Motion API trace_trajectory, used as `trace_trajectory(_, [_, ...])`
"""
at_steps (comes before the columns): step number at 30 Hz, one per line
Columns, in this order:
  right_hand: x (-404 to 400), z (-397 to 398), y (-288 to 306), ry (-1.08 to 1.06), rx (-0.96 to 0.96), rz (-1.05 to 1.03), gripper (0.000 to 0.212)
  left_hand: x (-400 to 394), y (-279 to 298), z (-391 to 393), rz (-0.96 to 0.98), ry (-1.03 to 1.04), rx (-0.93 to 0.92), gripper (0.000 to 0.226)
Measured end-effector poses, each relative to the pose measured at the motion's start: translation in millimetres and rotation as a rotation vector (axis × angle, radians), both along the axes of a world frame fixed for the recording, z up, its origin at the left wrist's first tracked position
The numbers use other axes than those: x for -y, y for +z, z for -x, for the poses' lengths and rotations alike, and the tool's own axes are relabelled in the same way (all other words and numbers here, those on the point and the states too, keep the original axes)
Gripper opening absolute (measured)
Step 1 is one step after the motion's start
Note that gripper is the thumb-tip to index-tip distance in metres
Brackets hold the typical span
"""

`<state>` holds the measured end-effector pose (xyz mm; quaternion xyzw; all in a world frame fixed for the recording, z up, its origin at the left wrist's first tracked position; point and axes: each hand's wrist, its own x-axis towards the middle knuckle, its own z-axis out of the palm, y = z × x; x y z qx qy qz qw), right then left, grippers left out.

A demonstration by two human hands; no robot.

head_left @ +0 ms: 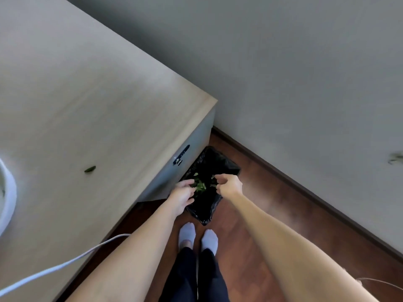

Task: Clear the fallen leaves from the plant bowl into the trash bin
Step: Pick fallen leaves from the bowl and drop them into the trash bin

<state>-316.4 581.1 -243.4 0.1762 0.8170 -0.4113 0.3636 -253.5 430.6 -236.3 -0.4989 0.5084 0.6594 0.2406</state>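
Both hands over the black-lined trash bin [209, 162], left hand [182, 196] loosely open, right hand [229, 185] pinched, seemingly on leaves [200, 185]: spread fingers low inside the rim so nothing lands on the floor [261, 192].

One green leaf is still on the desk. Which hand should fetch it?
Left, probably. The small green leaf lies on the pale wooden desk, on the left hand's side; the right hand would cross over.
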Motion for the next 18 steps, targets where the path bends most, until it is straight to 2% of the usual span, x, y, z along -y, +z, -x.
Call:
trace_trajectory(5, [0,4,10,-0.019,0.026,0.003,0.039,5,9,1,0.008,0.027,0.021,0.038])
trace_trajectory(8, [6,12,38,-0.009,0.01,0.021,0.036,8,34,6,0.016,0.024,-0.018,0.036])
trace_trajectory(12, [23,34,92,0.008,-0.083,0.084,0.029,14,89,9,0.091,-0.027,-0.133,0.028])
trace_trajectory(16, [49,56,142,0.125,-0.206,0.113,0.022,26,146,1,0.074,-0.034,-0.286,0.017])
trace_trajectory(18, [77,60,171,0.204,-0.283,0.116,0.017,48,179,-12,0.127,0.003,-0.386,0.015])
